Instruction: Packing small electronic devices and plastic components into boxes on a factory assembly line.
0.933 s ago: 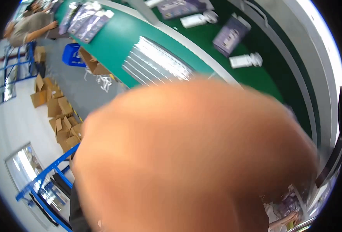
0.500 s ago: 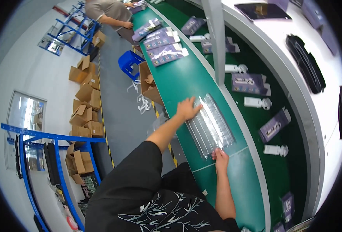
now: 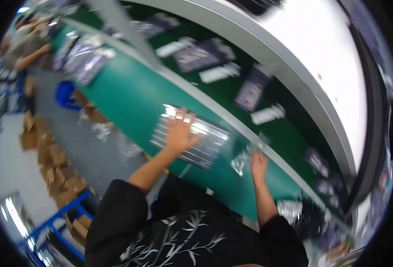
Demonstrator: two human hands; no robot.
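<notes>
A flat, shiny pack of long silver-grey ribbed strips [image 3: 210, 141] lies on the green work surface [image 3: 134, 116] in front of me. My left hand [image 3: 180, 134] rests on it with fingers spread, pressing flat across its far left part. Off the pack's right end, my right hand [image 3: 258, 163] is closed in a pinch on a crumpled piece of clear plastic film [image 3: 241, 161]. The film hangs just above or on the green surface; motion blur hides which.
Beyond a pale rail runs a dark green belt with purple boxes [image 3: 252, 89] and white devices [image 3: 268, 114]. More purple boxes [image 3: 86, 58] are piled at the far left. A blue stool [image 3: 67, 95] and cardboard cartons [image 3: 54, 155] stand on the floor. At right lies a dark bundle [image 3: 310, 218].
The view has swung to the right. My left hand has shifted onto the pack's top. My right hand has left the pack's near edge, moved right and now holds plastic film.
</notes>
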